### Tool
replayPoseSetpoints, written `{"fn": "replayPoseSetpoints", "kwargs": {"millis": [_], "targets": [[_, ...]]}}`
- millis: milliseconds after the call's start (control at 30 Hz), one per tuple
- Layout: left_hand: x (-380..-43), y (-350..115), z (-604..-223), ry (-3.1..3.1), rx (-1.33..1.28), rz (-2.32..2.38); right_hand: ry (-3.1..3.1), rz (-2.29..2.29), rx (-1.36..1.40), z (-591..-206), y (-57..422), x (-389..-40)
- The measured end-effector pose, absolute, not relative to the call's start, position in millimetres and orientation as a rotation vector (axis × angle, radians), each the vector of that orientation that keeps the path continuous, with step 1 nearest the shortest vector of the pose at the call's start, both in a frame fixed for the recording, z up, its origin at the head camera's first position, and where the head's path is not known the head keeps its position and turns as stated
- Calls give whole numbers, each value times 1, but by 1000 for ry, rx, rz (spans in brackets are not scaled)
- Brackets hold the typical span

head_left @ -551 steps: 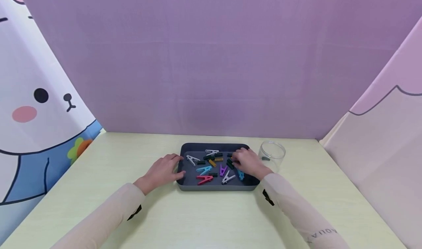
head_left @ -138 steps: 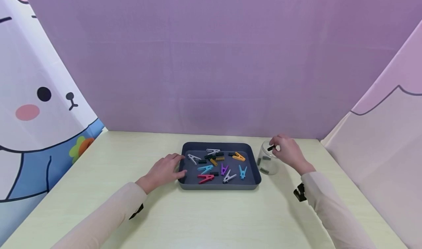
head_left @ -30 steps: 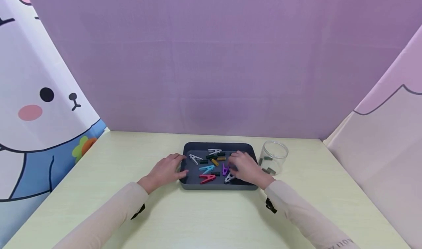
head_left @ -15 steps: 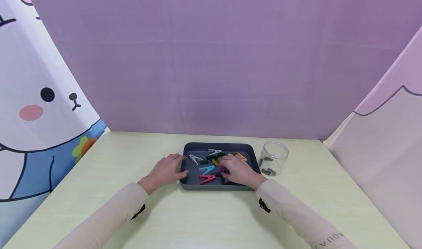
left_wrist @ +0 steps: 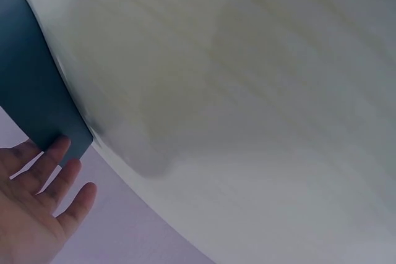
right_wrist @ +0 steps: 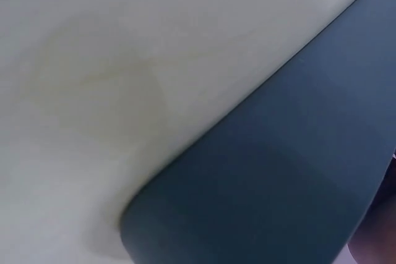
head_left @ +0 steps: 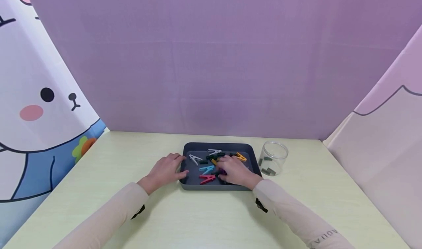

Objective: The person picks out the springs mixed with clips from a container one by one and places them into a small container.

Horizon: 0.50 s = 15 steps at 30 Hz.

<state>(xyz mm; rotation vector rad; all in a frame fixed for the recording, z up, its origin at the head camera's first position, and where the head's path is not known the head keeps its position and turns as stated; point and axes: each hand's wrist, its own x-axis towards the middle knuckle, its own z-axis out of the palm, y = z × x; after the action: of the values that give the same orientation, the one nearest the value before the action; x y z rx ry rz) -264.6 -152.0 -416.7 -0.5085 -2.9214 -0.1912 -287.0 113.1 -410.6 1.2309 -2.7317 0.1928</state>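
Observation:
A dark grey tray (head_left: 217, 187) holds small spring clips and coil springs. My left hand (head_left: 165, 170) rests against its left wall, its straight fingers (left_wrist: 62, 180) spread at a corner in the left wrist view. My right hand (head_left: 235, 172) reaches inside the tray, fingertips down beside a dark spring (head_left: 214, 174). It covers most of a purple clip; I cannot tell whether its fingers grip anything. Around it lie a red clip (head_left: 207, 179), a light blue clip (head_left: 207, 169), a yellow clip (head_left: 241, 156) and another dark spring (head_left: 203, 162).
Right of the tray stands a clear jar (head_left: 274, 157) with several dark springs (head_left: 267, 171) in it. White clips (head_left: 195, 159) lie toward the tray's back left. A purple cloth (head_left: 211, 66) hangs behind the pale table (head_left: 138, 142).
My right hand has moved left inside the tray, from near the purple clip to the dark spring. Earlier it held a dark spring over the jar, which now has more springs. My left hand stays put.

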Motion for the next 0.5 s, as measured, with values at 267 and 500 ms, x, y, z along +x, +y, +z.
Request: {"fn": "replayPoseSetpoints", "kwargs": {"millis": [267,500], "targets": [[-262,-152,-416,-2914,-513,-198,-2747,197,1233,-413,111,-286],[-262,-153,-417,-2899,-522,-209,-2736,208,1228,-414,110,-286]]}}
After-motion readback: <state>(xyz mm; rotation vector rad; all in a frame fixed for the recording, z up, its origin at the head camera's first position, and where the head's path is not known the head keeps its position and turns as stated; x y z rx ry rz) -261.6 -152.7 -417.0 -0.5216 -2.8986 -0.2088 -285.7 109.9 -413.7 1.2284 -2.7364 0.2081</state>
